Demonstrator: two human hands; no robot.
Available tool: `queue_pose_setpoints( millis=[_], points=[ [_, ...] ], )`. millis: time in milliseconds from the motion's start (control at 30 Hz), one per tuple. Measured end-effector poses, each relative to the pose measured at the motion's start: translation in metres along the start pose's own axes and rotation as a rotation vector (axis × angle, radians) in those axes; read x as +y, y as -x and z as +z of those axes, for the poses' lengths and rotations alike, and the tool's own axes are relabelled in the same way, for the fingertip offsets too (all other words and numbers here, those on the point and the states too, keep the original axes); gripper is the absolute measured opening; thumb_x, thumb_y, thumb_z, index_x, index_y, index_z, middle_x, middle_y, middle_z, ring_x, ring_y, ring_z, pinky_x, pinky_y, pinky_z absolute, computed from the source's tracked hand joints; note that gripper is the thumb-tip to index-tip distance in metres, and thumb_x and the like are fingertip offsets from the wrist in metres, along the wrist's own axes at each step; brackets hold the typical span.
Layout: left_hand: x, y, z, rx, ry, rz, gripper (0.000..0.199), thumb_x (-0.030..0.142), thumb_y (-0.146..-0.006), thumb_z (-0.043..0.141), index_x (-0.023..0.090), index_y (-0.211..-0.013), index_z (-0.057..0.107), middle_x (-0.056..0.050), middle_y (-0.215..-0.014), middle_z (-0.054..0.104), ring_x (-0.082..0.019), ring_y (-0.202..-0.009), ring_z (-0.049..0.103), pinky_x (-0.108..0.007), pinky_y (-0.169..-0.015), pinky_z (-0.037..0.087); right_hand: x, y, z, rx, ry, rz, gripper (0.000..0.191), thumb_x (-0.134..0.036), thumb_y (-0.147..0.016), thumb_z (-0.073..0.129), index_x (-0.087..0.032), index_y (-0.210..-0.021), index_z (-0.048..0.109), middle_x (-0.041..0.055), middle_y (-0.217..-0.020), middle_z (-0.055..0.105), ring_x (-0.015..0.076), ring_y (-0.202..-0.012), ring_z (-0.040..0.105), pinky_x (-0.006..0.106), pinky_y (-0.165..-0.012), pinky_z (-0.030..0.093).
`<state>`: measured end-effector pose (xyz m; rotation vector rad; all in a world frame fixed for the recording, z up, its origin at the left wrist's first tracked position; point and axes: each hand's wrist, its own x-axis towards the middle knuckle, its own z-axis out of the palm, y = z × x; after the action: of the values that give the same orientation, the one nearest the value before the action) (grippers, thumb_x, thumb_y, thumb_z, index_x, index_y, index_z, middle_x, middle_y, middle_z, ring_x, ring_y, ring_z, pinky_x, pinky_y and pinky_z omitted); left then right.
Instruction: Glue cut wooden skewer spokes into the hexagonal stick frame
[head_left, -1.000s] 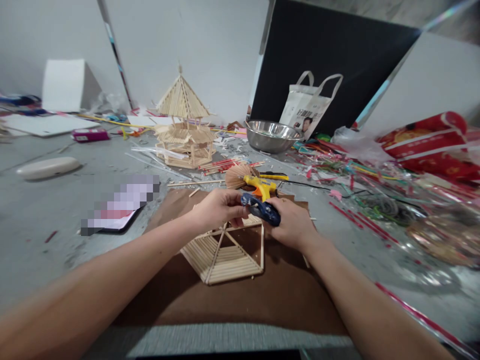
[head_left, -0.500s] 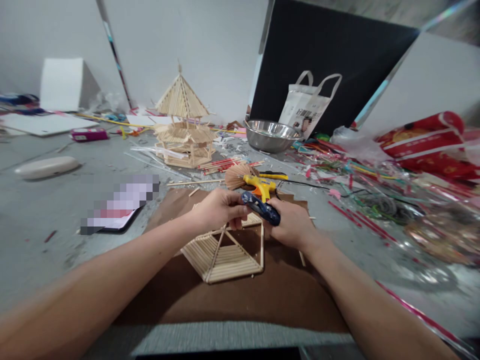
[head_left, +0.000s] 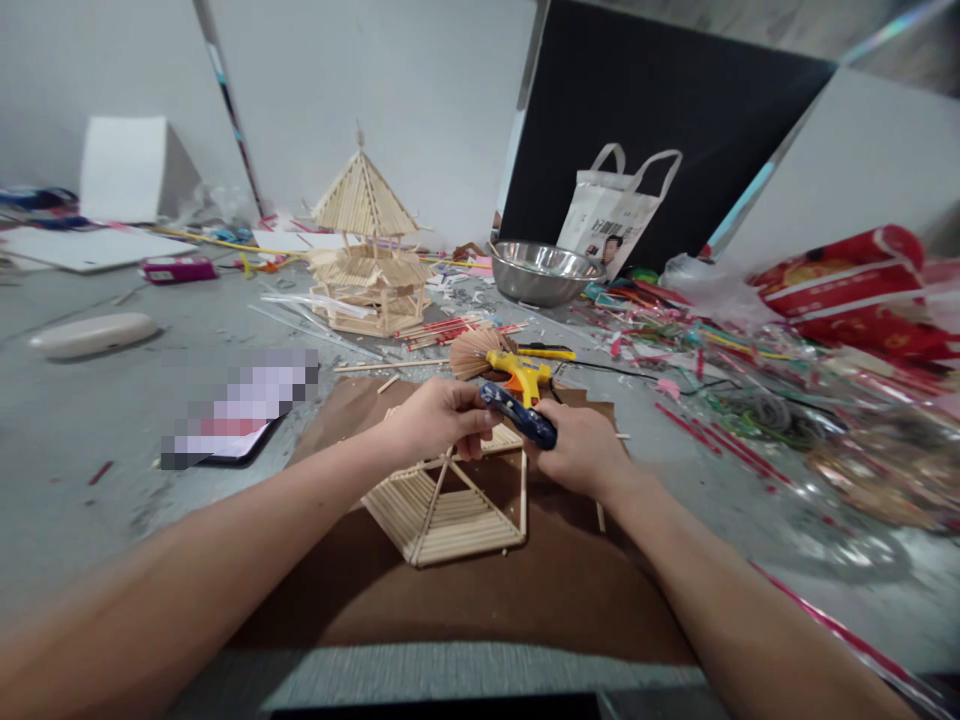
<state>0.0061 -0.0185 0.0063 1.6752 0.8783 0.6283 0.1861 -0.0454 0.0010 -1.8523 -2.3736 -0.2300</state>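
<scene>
My right hand (head_left: 589, 450) is wrapped round a dark blue hand tool (head_left: 525, 418), which looks like cutters; its jaws are hard to make out. Close against the tool's far end, my left hand (head_left: 439, 415) has its fingertips pinched together, and what they hold is hidden. Below both hands lies a flat polygonal frame of thin wooden sticks (head_left: 457, 525), with some triangular sections filled by parallel sticks. It rests on a brown cardboard sheet (head_left: 450, 610). Just beyond the hands is a yellow hot glue gun (head_left: 529, 375).
A stick-built pagoda model (head_left: 367, 205) stands at the back, left of a metal bowl (head_left: 544, 275). A phone (head_left: 247, 410) lies at left. Coloured strips and a red bag (head_left: 855, 290) clutter the right. Loose red-tipped sticks (head_left: 450, 328) lie before the pagoda.
The blue tool and my right hand have shifted very slightly to the left. My left hand stays almost where it was, and the stick frame has not moved.
</scene>
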Motion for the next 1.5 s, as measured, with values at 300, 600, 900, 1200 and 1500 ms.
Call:
queue_pose_setpoints(
  millis=[300,600,900,1200,1500],
  points=[
    [-0.005,-0.002,-0.015,-0.038,-0.276,-0.088,0.023,0.034,-0.063,0.055,0.014,-0.070,0.061,0.002,-0.053,0.056,-0.007,-0.046,0.047,-0.018,-0.046,0.038,0.026,-0.008,0.009,0.115,0.030,0.196,0.033,-0.046,-0.071,0.036,-0.023,-0.089,0.053,0.0039,-0.070,0.063,0.0192,-0.062,0.057,0.025,-0.047,0.030],
    [-0.005,0.001,-0.017,-0.209,-0.655,-0.145,0.023,0.035,-0.053,0.058,0.017,-0.067,0.063,0.001,-0.059,0.060,-0.010,-0.053,0.049,-0.018,-0.046,0.031,0.025,-0.009,0.015,0.113,0.022,0.121,0.028,-0.044,-0.069,0.043,-0.024,-0.087,0.051,0.0057,-0.074,0.063,0.0220,-0.065,0.058,0.027,-0.046,0.030],
    [-0.005,0.004,-0.015,-0.289,-0.818,-0.110,0.022,0.036,-0.058,0.053,0.018,-0.065,0.065,0.000,-0.058,0.061,-0.011,-0.052,0.049,-0.019,-0.046,0.029,0.022,-0.009,0.014,0.109,0.023,0.069,0.028,-0.043,-0.069,0.041,-0.022,-0.084,0.051,0.0059,-0.077,0.062,0.0225,-0.068,0.057,0.027,-0.050,0.033],
    [-0.001,0.006,-0.015,-0.465,-0.943,-0.012,0.024,0.031,-0.064,0.046,0.019,-0.073,0.065,0.000,-0.063,0.060,-0.009,-0.053,0.046,-0.020,-0.047,0.029,0.022,-0.009,0.016,0.095,0.032,0.094,0.031,-0.044,-0.068,0.041,-0.021,-0.085,0.053,0.0050,-0.077,0.062,0.0200,-0.068,0.056,0.025,-0.052,0.033],
    [-0.003,0.004,-0.015,-0.479,-0.977,-0.004,0.026,0.036,-0.064,0.048,0.018,-0.071,0.064,0.000,-0.061,0.059,-0.009,-0.052,0.045,-0.020,-0.046,0.029,0.022,-0.008,0.015,0.092,0.019,0.092,0.028,-0.044,-0.067,0.041,-0.023,-0.082,0.052,0.0032,-0.075,0.061,0.0190,-0.066,0.055,0.025,-0.051,0.032]
  ],
)
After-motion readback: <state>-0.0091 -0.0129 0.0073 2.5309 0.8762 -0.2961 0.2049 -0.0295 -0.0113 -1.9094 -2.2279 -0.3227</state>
